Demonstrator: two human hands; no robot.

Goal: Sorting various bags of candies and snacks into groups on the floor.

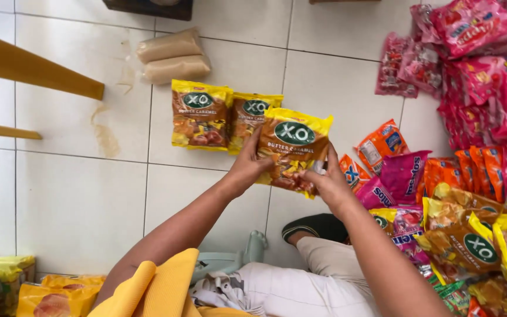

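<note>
A yellow and brown candy bag (293,147) is held up over the white tiled floor (77,194) by both hands. My left hand (249,166) grips its left edge and my right hand (327,183) grips its lower right edge. Two more bags of the same kind (199,114) (250,117) lie on the floor just behind it, side by side and overlapping.
A heap of pink, orange and yellow candy bags (476,164) fills the right side. Two tan wrapped rolls (172,56) lie at the back. Yellow wooden bars (36,73) cross the left. More yellow bags (7,287) sit at the bottom left. My knee and black shoe (315,226) are below.
</note>
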